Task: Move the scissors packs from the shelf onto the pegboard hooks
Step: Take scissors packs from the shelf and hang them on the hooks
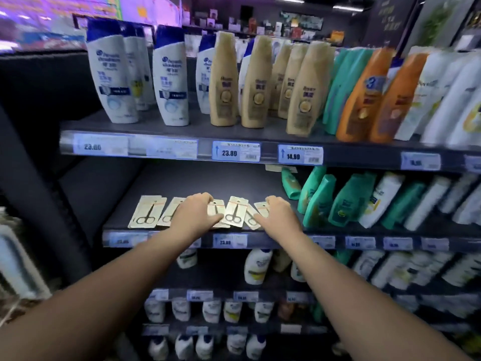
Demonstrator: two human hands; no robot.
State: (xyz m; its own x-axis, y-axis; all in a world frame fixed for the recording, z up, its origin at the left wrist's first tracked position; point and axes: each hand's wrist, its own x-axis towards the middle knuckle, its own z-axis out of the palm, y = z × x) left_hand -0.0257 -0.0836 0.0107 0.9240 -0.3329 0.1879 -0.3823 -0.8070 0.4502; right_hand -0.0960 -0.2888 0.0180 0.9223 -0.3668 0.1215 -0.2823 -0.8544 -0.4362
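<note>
Both bare arms stretched forward and up from the bottom corners, wrists level with the front lip of the dark shelf (182,183). Left hand (196,214) palm down, fingers spread flat across a row of cream scissors packs (235,212) lying side by side near the shelf's front edge. Right hand (277,213) also palm down, fingers curled loosely over the rightmost packs. Neither grip closed around a pack, as far as can be made out; fingertips pressing on or brushing the cards, perhaps pinching an edge, though blur leaves that uncertain.

One pack at far left (147,212) lying clear of both hands, its small scissors plainly visible. Packs under the left palm mostly covered, only corners showing; exact count hard to settle. Green bottles (322,201) leaning just right of the right hand. White and tan shampoo bottles (226,79) standing on the shelf above. Price tags (235,151) partly legible; right side smeared by motion blur.
</note>
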